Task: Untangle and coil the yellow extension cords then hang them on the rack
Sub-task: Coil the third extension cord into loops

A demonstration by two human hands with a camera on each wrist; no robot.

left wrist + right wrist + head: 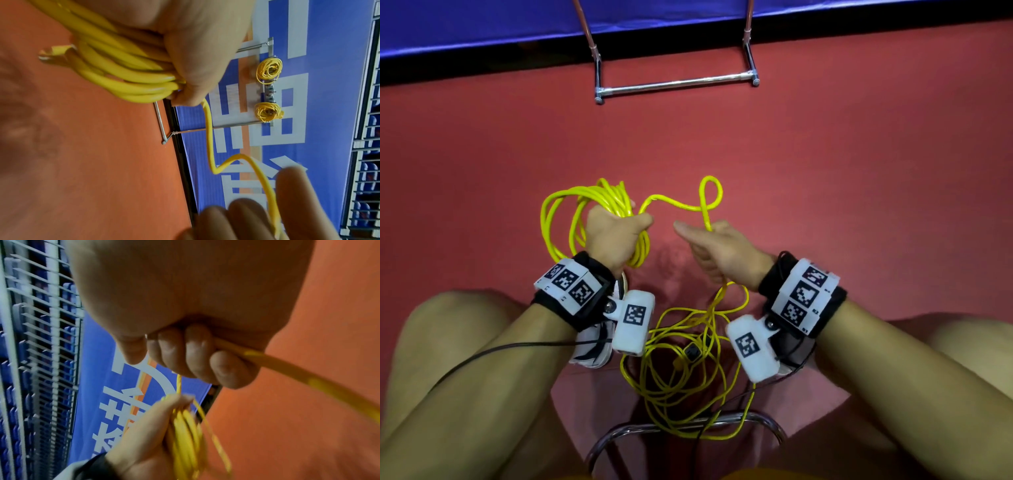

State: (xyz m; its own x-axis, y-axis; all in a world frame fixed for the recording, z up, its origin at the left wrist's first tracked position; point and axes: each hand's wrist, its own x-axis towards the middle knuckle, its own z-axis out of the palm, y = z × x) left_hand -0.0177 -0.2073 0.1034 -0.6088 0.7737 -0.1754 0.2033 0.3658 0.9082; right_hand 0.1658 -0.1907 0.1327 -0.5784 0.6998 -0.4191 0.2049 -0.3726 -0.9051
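While left hand grips coil, fingers curled round

**Red floor with loose cord**

The red floor carries a loose tangle of yellow cord between the person's feet, beside a white shoe. The rack's chrome base bar rests farther off.

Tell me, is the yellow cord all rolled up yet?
Partly. The left hand holds several loops of yellow cord; the rest lies loose on the floor.
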